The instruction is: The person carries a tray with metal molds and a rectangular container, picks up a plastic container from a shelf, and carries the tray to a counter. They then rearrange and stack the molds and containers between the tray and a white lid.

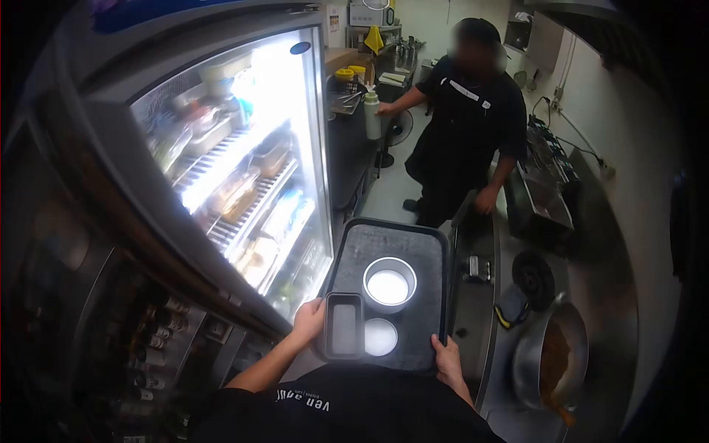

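A dark tray [354,251] is held level in front of my body. My left hand [310,323] grips its left edge, beside a grey rectangular pan [344,326]. At the right edge, my right hand [447,357] is closed on the rim. A round metal tin [390,285] with a white inside stands near the tray's middle. Below it lies a smaller round white item [380,337], touching or very near the rectangular pan.
A lit glass-front fridge [321,184] with stocked shelves stands at left. Ahead, a person in black [473,133] holds a pale bottle [372,114]. On the right counter are a large wok [528,362], a cloth [511,306] and a black burner [533,280].
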`<state>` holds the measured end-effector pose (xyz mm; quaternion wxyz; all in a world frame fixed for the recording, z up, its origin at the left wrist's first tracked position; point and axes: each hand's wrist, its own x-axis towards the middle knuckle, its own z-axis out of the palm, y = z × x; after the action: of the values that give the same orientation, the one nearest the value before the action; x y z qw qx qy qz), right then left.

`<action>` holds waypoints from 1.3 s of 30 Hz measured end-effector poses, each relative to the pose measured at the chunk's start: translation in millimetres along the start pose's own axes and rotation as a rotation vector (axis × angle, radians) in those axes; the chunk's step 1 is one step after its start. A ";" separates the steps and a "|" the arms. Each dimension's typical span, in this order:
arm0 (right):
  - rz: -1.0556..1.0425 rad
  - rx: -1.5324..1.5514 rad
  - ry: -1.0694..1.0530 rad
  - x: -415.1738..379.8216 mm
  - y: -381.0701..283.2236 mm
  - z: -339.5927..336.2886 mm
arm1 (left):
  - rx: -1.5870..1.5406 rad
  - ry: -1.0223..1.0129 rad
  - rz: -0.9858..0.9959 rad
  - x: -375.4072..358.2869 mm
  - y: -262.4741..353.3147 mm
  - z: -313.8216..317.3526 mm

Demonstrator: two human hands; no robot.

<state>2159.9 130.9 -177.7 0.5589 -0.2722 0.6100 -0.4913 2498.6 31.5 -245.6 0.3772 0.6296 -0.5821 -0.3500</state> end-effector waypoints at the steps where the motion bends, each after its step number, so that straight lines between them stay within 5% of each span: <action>1: -0.010 0.000 -0.011 23.1 -11.8 -2.6 | -0.230 -0.012 -0.029 27.5 -1.4 11.9; 3: -0.073 0.022 -0.005 66.0 -38.9 -8.6 | -0.157 -0.091 -0.106 54.5 45.8 9.6; 8: -0.139 0.024 -0.009 168.2 -95.6 -29.2 | -0.579 -0.215 -0.212 137.0 94.1 44.2; 11: -0.160 0.069 -0.005 215.3 -128.5 -28.0 | -0.364 -0.027 -0.049 168.4 127.9 50.6; 22: -0.081 0.182 -0.060 412.1 -173.6 13.1 | -0.470 0.102 -0.354 278.6 89.7 92.2; 26: -0.089 0.163 -0.079 469.5 -219.3 50.7 | -0.354 0.045 -0.160 374.8 71.5 96.4; 33: -0.035 0.070 -0.132 588.2 -289.9 103.1 | -0.074 0.060 -0.212 512.4 80.2 97.5; 35: -0.007 0.069 -0.174 628.8 -298.9 127.8 | -0.095 0.040 -0.119 540.0 66.1 101.6; 39: -0.058 -0.017 -0.094 704.3 -319.8 154.2 | -0.329 0.052 -0.291 584.1 87.3 94.8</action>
<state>2076.9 -653.4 -164.0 0.5704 -0.3172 0.5790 -0.4887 2419.4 -560.5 -214.1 0.4352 0.6459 -0.4101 -0.4746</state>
